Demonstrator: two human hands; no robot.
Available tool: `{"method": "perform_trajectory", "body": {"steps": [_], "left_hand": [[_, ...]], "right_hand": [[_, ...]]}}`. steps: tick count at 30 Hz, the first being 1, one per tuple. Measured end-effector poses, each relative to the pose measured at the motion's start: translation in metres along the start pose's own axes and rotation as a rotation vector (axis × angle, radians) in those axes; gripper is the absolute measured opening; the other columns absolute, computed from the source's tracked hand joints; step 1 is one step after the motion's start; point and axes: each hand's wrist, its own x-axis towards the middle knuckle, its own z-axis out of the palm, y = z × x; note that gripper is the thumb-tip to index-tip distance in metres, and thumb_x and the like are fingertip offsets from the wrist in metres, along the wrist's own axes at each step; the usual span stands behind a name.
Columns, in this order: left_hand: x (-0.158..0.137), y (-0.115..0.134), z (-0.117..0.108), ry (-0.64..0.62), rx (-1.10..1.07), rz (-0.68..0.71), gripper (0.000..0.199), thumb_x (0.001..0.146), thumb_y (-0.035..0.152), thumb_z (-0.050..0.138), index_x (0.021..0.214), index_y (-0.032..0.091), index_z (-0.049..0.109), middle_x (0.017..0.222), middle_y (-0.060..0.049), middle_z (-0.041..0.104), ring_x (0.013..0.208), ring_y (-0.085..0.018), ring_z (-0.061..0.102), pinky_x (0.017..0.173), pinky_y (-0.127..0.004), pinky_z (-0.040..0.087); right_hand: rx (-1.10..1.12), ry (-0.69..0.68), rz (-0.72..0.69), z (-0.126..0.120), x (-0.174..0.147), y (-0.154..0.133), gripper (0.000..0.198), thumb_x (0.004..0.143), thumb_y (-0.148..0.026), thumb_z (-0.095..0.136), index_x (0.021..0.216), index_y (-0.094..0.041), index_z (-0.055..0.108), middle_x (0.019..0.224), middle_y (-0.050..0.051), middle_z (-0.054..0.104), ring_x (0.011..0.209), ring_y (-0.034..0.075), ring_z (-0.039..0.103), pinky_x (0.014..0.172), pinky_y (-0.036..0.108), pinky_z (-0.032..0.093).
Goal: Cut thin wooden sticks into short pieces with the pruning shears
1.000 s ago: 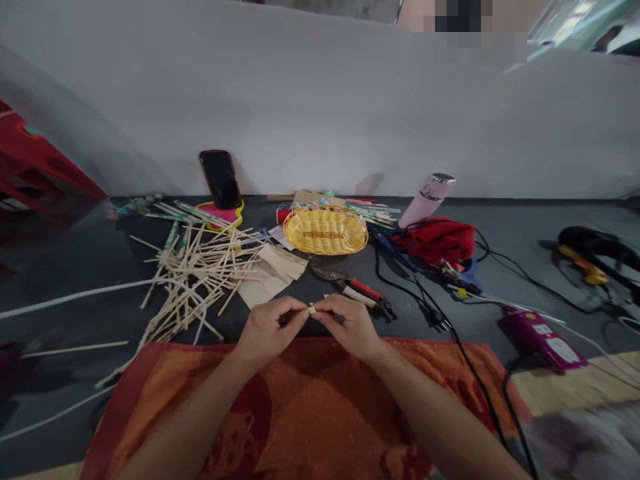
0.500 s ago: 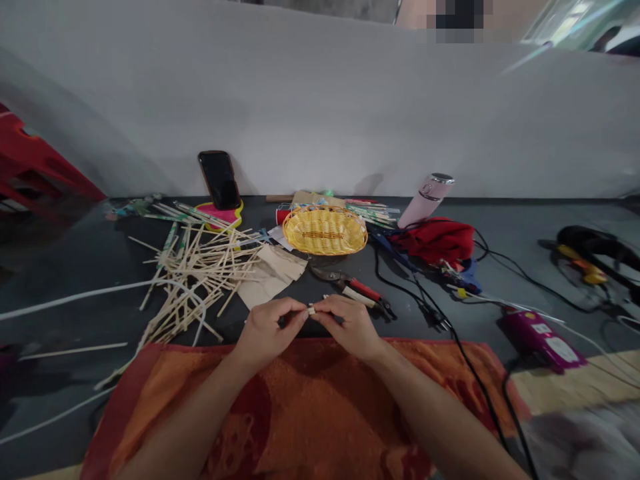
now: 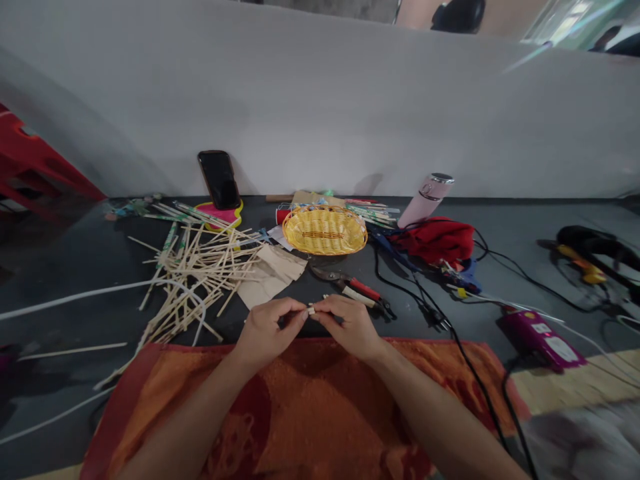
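Note:
Short pale wooden stick pieces [image 3: 311, 310] are pinched between the fingertips of both hands, low in the middle of the view. My left hand [image 3: 271, 327] holds them from the left, thumb and forefinger closed. My right hand [image 3: 349, 325] grips the other side the same way; the fingers hide most of the pieces. Just beyond the right hand lie pruning shears [image 3: 363, 289] with red and white handles. A pile of thin wooden sticks [image 3: 205, 267] spreads to the left, beside a piece of brown paper [image 3: 270, 273].
A yellow woven basket [image 3: 325, 231] stands beyond the hands. Behind are a phone [image 3: 220, 180] and a pink flask [image 3: 426, 200]. At right are a red cloth [image 3: 440, 240], black cables and a purple box [image 3: 545, 340]. An orange towel [image 3: 310, 407] lies under the forearms.

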Motion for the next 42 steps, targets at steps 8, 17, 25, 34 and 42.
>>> {"method": "perform_trajectory", "body": {"steps": [8,17,25,34,42], "left_hand": [[-0.0001,0.0003,-0.0003,0.004,-0.007,0.009,0.016,0.087,0.028,0.057,0.09,0.021,0.071,0.078,0.0,0.072,0.065,-0.011,0.063,0.06,-0.019,0.046],[0.0006,0.0006,-0.0005,-0.009,0.007,-0.002,0.017,0.087,0.029,0.056,0.089,0.021,0.071,0.079,0.0,0.072,0.067,-0.012,0.062,0.062,-0.02,0.046],[-0.0001,-0.0022,0.0002,-0.007,0.001,0.018,0.016,0.087,0.029,0.056,0.09,0.021,0.07,0.081,0.0,0.072,0.07,-0.012,0.063,0.065,-0.021,0.047],[0.0011,0.0,-0.0014,-0.009,0.02,0.033,0.017,0.087,0.029,0.055,0.089,0.022,0.07,0.08,0.0,0.073,0.07,-0.013,0.064,0.066,-0.021,0.049],[0.0012,-0.001,-0.0007,-0.015,0.023,0.028,0.016,0.088,0.028,0.055,0.089,0.021,0.07,0.082,-0.001,0.073,0.072,-0.013,0.065,0.067,-0.022,0.049]], "right_hand": [[0.008,-0.005,0.004,0.0001,0.0003,-0.0013,0.012,0.091,-0.023,0.058,0.092,-0.021,0.069,0.081,0.003,0.068,0.074,0.014,0.063,0.069,0.025,0.05],[0.004,0.006,-0.008,0.0006,-0.0003,0.0007,0.01,0.09,-0.021,0.059,0.093,-0.021,0.069,0.082,0.003,0.068,0.074,0.013,0.063,0.07,0.024,0.049],[0.001,-0.01,0.008,0.0002,0.0003,-0.0004,0.012,0.091,-0.023,0.057,0.093,-0.022,0.069,0.082,0.003,0.068,0.075,0.014,0.063,0.07,0.025,0.05],[-0.011,-0.008,0.001,0.0005,-0.0004,0.001,0.012,0.091,-0.024,0.057,0.094,-0.022,0.069,0.082,0.003,0.069,0.075,0.014,0.063,0.07,0.025,0.05],[-0.024,-0.024,-0.003,0.0,0.0004,0.0,0.013,0.091,-0.024,0.056,0.094,-0.022,0.069,0.082,0.003,0.068,0.075,0.014,0.063,0.071,0.025,0.05]]}}
